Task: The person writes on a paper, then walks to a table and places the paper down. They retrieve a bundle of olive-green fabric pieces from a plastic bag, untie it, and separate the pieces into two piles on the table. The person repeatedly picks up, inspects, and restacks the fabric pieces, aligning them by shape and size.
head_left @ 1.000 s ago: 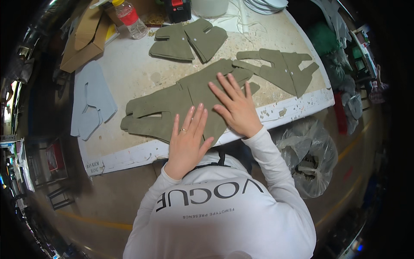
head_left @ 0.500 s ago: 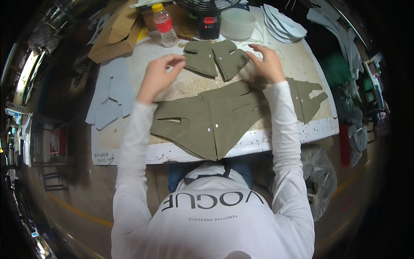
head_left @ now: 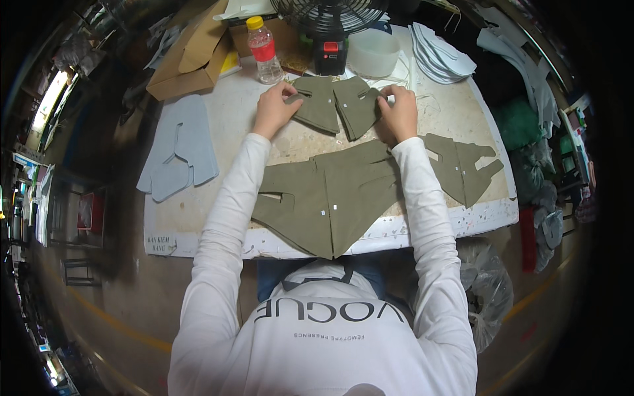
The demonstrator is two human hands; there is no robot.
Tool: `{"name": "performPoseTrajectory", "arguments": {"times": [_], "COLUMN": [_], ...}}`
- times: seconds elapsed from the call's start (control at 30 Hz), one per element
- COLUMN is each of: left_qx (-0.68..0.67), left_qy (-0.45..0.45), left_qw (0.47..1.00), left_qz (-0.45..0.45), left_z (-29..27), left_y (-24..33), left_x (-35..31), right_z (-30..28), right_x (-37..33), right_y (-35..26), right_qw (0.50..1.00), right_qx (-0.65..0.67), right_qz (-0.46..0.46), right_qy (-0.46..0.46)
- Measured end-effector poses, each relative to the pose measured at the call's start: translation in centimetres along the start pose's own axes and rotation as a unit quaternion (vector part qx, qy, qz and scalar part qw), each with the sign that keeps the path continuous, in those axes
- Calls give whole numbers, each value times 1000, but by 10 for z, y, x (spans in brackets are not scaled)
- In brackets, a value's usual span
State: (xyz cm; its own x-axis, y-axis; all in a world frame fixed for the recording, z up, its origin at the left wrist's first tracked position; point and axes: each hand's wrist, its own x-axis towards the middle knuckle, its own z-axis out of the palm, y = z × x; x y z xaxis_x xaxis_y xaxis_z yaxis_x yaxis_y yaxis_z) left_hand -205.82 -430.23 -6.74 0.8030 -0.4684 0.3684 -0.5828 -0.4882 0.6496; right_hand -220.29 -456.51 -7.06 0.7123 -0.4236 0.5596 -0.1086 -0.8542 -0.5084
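Two small stacks of olive-green cut pieces lie side by side toward the far part of the table, with a narrow gap between them. My left hand [head_left: 276,109] pinches the outer edge of the left olive piece [head_left: 316,109]. The outer edge of the right olive piece [head_left: 355,112] is between the thumb and fingers of my right hand [head_left: 399,113]. Closer to me lies a larger pair of olive panels [head_left: 330,188], edges meeting in the middle, each with a small white sticker. Partly behind my right forearm is another notched olive piece [head_left: 462,168].
Grey-blue cut pieces [head_left: 179,148] lie at the table's left, and a stack of pale pieces [head_left: 441,54] at the far right. Along the back stand a cardboard box [head_left: 185,72], a bottle [head_left: 264,54], a fan [head_left: 330,16] and a translucent tub [head_left: 374,54].
Both hands have come inward, from spread fingers beside the small olive pieces to a pinch on their outer edges. The whole view has shifted slightly.
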Motion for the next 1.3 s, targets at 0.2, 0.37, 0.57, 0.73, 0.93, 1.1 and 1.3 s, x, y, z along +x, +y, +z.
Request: {"name": "performPoseTrajectory", "arguments": {"times": [0.2,0.37,0.57,0.73,0.93,1.1,1.3], "left_qx": [-299,-308,-253,-277,-395,-380,-323], "left_qy": [-108,-46,43,0,-49,-112,-65], "left_qw": [945,950,964,953,904,884,922], "left_qz": [-82,-9,-68,-125,-154,-248,-205], "left_z": [-28,-100,-167,-155,-113,-79,-66], "left_y": [25,61,85,88,90,88,95], "left_x": [5,-9,-81,-115,-189,-221,-231], "right_z": [2,-28,-115,-117,-126,-104,-101], "right_x": [-10,-2,-30,-58,-134,-183,-199], "right_y": [-24,-38,-69,-97,-107,-104,-107], "right_qw": [994,965,904,863,870,842,804], "right_qx": [104,263,426,470,442,437,491], "right_qz": [-13,19,35,168,213,290,309], "right_qy": [-26,7,-7,-83,-45,-126,-128]}}
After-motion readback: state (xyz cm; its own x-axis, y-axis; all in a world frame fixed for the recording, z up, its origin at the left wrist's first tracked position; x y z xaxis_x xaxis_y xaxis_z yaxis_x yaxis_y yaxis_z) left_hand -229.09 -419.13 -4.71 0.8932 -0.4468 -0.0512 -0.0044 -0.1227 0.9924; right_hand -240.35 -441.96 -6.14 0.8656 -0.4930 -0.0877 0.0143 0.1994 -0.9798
